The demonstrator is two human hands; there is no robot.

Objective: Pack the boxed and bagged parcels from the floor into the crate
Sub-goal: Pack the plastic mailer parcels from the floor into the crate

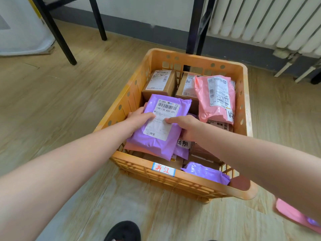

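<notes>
An orange plastic crate point(182, 180) stands on the wooden floor, holding several parcels. A purple bagged parcel point(156, 141) with a white label lies on top of the pile at the crate's left. My left hand point(139, 119) grips its left edge, and my right hand point(185, 126) holds its right edge with the fingers on the label. A pink bag point(215, 108) rests at the right, and two cardboard boxes point(159, 84) sit at the back. Another purple bag point(206, 173) lies in the near right corner. More parcels underneath are partly hidden.
A pink bagged parcel point(291, 214) lies on the floor at the lower right, beneath my right forearm. Black table legs point(66, 47) stand behind the crate to the left, a white radiator point(260, 20) at the back right. My black shoe point(123, 232) shows at the bottom edge.
</notes>
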